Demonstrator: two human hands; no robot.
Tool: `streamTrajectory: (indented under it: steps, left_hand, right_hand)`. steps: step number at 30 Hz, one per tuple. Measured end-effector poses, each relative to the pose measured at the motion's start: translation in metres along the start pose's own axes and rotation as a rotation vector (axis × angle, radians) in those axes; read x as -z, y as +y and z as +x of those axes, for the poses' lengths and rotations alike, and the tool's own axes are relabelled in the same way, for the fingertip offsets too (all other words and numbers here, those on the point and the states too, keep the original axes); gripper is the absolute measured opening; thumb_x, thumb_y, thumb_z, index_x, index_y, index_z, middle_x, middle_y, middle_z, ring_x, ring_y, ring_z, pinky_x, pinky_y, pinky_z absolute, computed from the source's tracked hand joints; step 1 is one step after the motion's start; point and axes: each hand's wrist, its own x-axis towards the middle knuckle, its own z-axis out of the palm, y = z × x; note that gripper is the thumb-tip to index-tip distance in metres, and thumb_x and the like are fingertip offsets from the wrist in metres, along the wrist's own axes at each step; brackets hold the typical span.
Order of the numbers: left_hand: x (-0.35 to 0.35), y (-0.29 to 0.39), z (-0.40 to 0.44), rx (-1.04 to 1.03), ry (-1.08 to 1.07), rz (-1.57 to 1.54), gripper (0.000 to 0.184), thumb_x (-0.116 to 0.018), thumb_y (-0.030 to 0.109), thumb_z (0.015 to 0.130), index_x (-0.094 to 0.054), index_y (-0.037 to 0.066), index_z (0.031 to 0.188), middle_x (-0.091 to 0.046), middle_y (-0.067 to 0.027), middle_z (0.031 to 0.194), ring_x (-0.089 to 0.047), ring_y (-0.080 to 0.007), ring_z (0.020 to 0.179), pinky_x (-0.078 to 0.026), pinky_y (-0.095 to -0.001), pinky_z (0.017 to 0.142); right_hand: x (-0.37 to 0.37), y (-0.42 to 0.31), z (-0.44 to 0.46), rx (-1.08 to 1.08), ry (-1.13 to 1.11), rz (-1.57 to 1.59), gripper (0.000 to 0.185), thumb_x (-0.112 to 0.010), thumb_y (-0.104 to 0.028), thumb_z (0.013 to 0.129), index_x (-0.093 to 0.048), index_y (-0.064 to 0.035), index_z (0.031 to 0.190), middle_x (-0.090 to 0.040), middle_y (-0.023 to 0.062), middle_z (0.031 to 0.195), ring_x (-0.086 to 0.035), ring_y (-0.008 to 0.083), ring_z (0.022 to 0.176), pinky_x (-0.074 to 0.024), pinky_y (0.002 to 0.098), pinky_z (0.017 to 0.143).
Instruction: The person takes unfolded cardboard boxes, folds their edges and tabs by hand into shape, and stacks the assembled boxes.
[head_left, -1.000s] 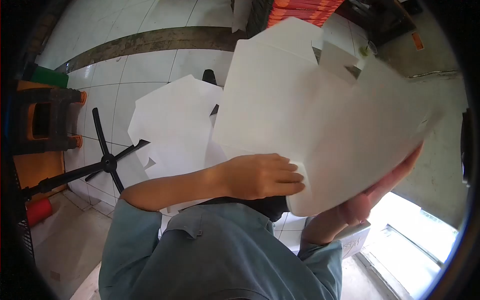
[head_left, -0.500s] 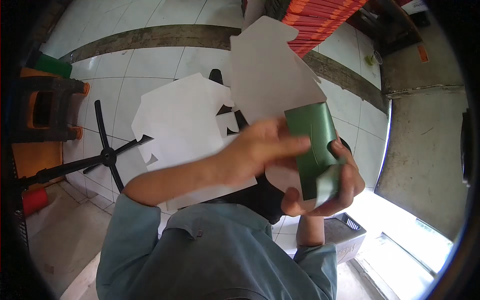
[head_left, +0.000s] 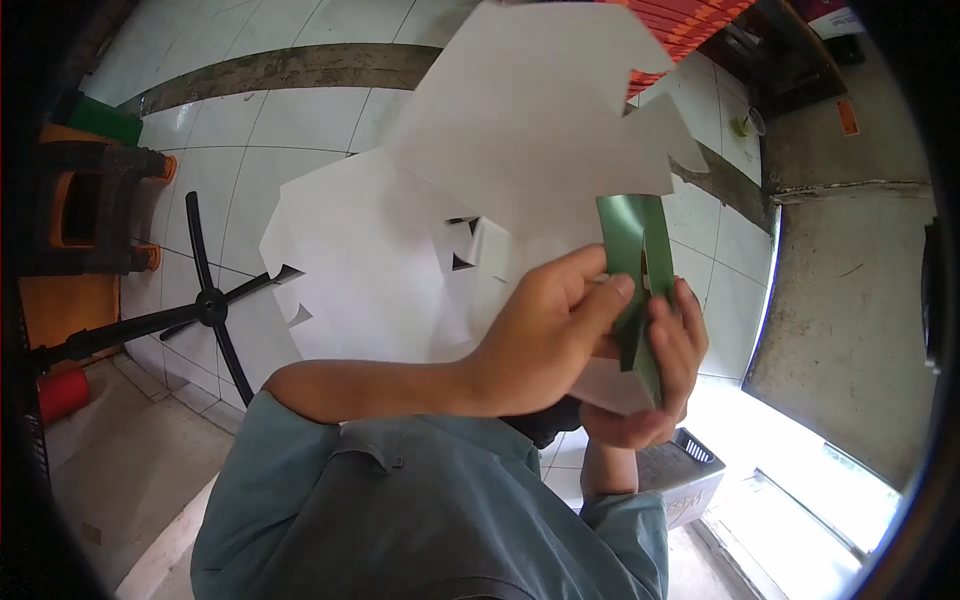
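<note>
A cardboard box blank, white inside with a large panel (head_left: 530, 110), is held in front of my body, its green outer side (head_left: 625, 235) folded up in narrow panels. My left hand (head_left: 540, 335) pinches the left green panel between thumb and fingers. Around the right and lower side of the green fold curls my right hand (head_left: 678, 355), its fingertips on the fold's edge. Beneath, a second white blank (head_left: 350, 250) with notched corners lies flat over my lap. The held blank covers part of it.
At the left are a black stand with spread legs (head_left: 212, 306), a dark stool (head_left: 90, 150) and a red object (head_left: 63, 395). A grey crate (head_left: 690, 475) sits near my right elbow. Red stacked items (head_left: 690, 35) stand ahead, with a cup (head_left: 742, 127) farther right.
The held blank has turned, its white panel now spreading wider and farther left. The green part has narrowed to an upright fold. My left hand has closed on its edge.
</note>
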Motion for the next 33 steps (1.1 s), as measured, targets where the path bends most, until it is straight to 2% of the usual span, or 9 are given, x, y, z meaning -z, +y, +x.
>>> streamTrajectory:
  steps: [10,14,15,19,21,24,28,30,33]
  left_hand:
    - [0.004,-0.029,0.007,-0.414,-0.094,0.381,0.026,-0.044,0.013,0.100,-0.046,-0.008,0.117,-0.060,-0.0183,0.086,-0.060,-0.0183,0.073,-0.045,-0.0325,0.062]
    - [0.025,-0.025,0.003,-0.834,-0.082,1.034,0.031,-0.048,0.009,0.095,-0.054,-0.010,0.120,-0.061,-0.0158,0.087,-0.058,-0.0220,0.071,-0.045,-0.0294,0.066]
    - [0.023,-0.029,0.002,-0.928,0.003,0.900,0.027,-0.051,0.003,0.085,-0.064,-0.008,0.106,-0.055,-0.0103,0.069,-0.052,-0.0230,0.058,-0.040,-0.0326,0.055]
    - [0.032,-0.008,-0.020,-0.895,-0.356,0.892,0.030,-0.046,0.000,0.072,-0.069,-0.005,0.092,-0.058,-0.0081,0.067,-0.050,-0.0224,0.051,-0.043,-0.0325,0.052]
    - [0.028,-0.001,-0.009,-0.947,-0.258,0.886,0.029,-0.049,0.001,0.073,-0.068,-0.005,0.094,-0.058,-0.0070,0.067,-0.051,-0.0190,0.053,-0.044,-0.0296,0.053]
    - [0.020,0.005,-0.006,-0.861,0.086,0.843,0.030,-0.056,0.001,0.074,-0.063,-0.007,0.102,-0.053,-0.0011,0.064,-0.049,-0.0092,0.056,-0.040,-0.0246,0.057]
    - [0.027,0.033,0.000,-0.734,-0.041,0.875,0.036,-0.060,-0.001,0.070,-0.061,-0.009,0.105,-0.046,0.0031,0.059,-0.039,-0.0076,0.053,-0.030,-0.0251,0.060]
    - [0.027,0.037,0.006,-1.028,-0.273,0.854,0.037,-0.059,-0.002,0.069,-0.061,-0.009,0.105,-0.043,0.0052,0.056,-0.037,-0.0085,0.052,-0.029,-0.0281,0.060]
    - [0.024,0.039,0.010,-0.965,-0.240,0.795,0.037,-0.059,0.001,0.069,-0.063,-0.008,0.105,-0.047,0.0040,0.055,-0.036,-0.0104,0.052,-0.029,-0.0308,0.060]
  right_hand:
    - [-0.014,0.000,0.004,-0.053,-0.069,-0.497,0.054,-0.029,-0.031,0.102,-0.050,0.0108,0.131,-0.039,0.0323,0.143,-0.043,0.0437,0.131,-0.0401,0.0470,0.104]
    - [-0.014,-0.008,0.004,-0.538,0.247,0.411,0.075,-0.041,-0.054,0.098,-0.030,0.0027,0.145,-0.028,0.0253,0.152,-0.038,0.0380,0.135,-0.0360,0.0487,0.108]
    - [-0.006,-0.003,0.007,-0.546,0.294,0.386,0.074,-0.042,-0.055,0.098,-0.030,0.0003,0.145,-0.027,0.0223,0.152,-0.039,0.0366,0.134,-0.0365,0.0491,0.109]
    - [0.018,0.034,0.005,-0.587,0.316,0.290,0.065,-0.044,-0.051,0.097,-0.037,-0.0031,0.140,-0.036,0.0157,0.145,-0.040,0.0306,0.134,-0.0390,0.0446,0.107]
    - [0.015,0.034,0.013,-0.600,0.409,0.518,0.061,-0.043,-0.048,0.097,-0.040,-0.0013,0.137,-0.041,0.0171,0.140,-0.043,0.0291,0.130,-0.0409,0.0404,0.104]
    - [0.018,0.024,0.025,-0.372,0.128,0.105,0.051,-0.045,-0.039,0.098,-0.043,0.0023,0.129,-0.048,0.0156,0.126,-0.052,0.0241,0.113,-0.0419,0.0327,0.092]
    - [0.009,0.007,0.032,-0.425,0.123,0.147,0.040,-0.055,-0.028,0.095,-0.051,0.0052,0.117,-0.052,0.0144,0.114,-0.054,0.0238,0.095,-0.0404,0.0342,0.080]
    - [0.024,0.005,0.037,-0.276,-0.482,0.259,0.036,-0.053,-0.030,0.096,-0.059,0.0040,0.106,-0.055,0.0178,0.111,-0.055,0.0265,0.091,-0.0405,0.0331,0.080]
    - [0.015,0.000,0.038,-0.255,-0.295,0.183,0.038,-0.047,-0.034,0.099,-0.064,0.0011,0.099,-0.063,0.0180,0.100,-0.055,0.0279,0.085,-0.0410,0.0348,0.079]
